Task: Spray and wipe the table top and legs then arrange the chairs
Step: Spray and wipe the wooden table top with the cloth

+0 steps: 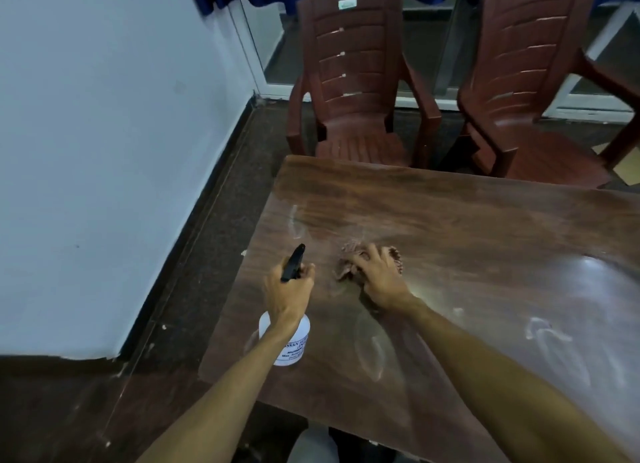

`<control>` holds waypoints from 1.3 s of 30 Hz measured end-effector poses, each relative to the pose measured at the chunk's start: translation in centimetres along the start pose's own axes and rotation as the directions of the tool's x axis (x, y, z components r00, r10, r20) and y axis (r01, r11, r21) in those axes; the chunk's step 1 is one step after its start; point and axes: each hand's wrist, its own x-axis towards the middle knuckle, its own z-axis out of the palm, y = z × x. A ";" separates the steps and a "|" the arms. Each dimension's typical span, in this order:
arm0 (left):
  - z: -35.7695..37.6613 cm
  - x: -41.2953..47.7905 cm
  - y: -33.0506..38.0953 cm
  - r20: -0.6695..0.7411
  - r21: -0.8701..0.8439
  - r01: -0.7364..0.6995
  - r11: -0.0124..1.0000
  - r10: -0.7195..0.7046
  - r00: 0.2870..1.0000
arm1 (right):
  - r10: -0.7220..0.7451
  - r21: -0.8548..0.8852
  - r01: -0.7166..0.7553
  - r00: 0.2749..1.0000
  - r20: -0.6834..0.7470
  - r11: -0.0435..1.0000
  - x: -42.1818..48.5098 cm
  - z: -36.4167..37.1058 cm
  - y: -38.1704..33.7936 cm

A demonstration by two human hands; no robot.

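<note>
A brown wooden table (450, 220) fills the right half of the view, with pale smears on its top. My left hand (287, 294) grips the black trigger head of a white spray bottle (294, 344), which stands near the table's left edge. Just to its right, my right hand (379, 277) presses a crumpled brown cloth (349, 258) flat against the table top, with the fingers spread over it. Two dark red plastic chairs stand beyond the far edge: one (353, 81) on the left, another (526, 88) on the right, turned at an angle.
A white wall (104, 150) runs along the left, with a strip of dark floor (194, 254) between it and the table. Glass panels in white frames (263, 46) stand behind the chairs. A piece of cardboard (627, 171) lies on the floor at the far right.
</note>
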 end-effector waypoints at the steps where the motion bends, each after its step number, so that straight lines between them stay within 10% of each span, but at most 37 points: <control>1: -1.0 1.0 -0.3 -0.008 -0.016 0.006 1.000 -0.006 1.000 | 0.064 0.004 -0.064 0.997 -0.034 0.998 1.3 -0.2 0.4; 4: -3.8 4.8 -2.1 -0.020 -0.058 0.025 0.998 -0.026 0.999 | 0.542 0.078 -0.538 0.817 -0.199 0.839 6.1 -0.8 -0.6; 10: -6.8 10.6 -3.6 -0.012 -0.056 -0.030 0.998 0.030 0.999 | -0.116 0.011 0.115 0.992 0.059 0.993 11.0 4.6 -11.8; 14: -7.7 14.0 -3.9 -0.032 -0.110 -0.052 0.993 0.049 0.998 | 0.421 0.044 -0.419 0.897 -0.135 0.907 17.7 3.0 -11.1; 19: -8.5 16.3 -4.5 -0.026 -0.132 -0.059 0.989 0.056 0.998 | -0.190 0.012 0.190 0.978 0.090 0.982 18.9 6.0 -15.9; 23: -9.0 17.2 -5.2 -0.027 -0.138 -0.056 0.989 0.053 0.998 | 0.298 -0.003 -0.300 0.951 -0.086 0.954 23.1 4.0 -14.0; 29: -9.2 15.1 -4.7 0.005 -0.112 -0.072 0.991 0.073 0.997 | -0.144 0.015 0.143 0.978 0.148 0.990 11.4 5.8 -17.0; 31: -8.9 14.1 -4.4 0.001 -0.107 -0.090 0.990 0.091 0.996 | 0.093 -0.030 -0.092 0.995 0.047 0.995 9.7 4.1 -12.8; 34: -8.4 11.7 -4.2 0.025 -0.087 -0.106 0.991 0.108 0.994 | 0.560 0.055 -0.560 0.807 -0.190 0.826 6.2 1.5 -7.2; 39: -7.2 5.6 -3.8 0.074 -0.044 -0.114 0.992 0.117 0.990 | 0.140 0.016 -0.140 0.990 -0.018 0.990 -1.9 3.8 -12.0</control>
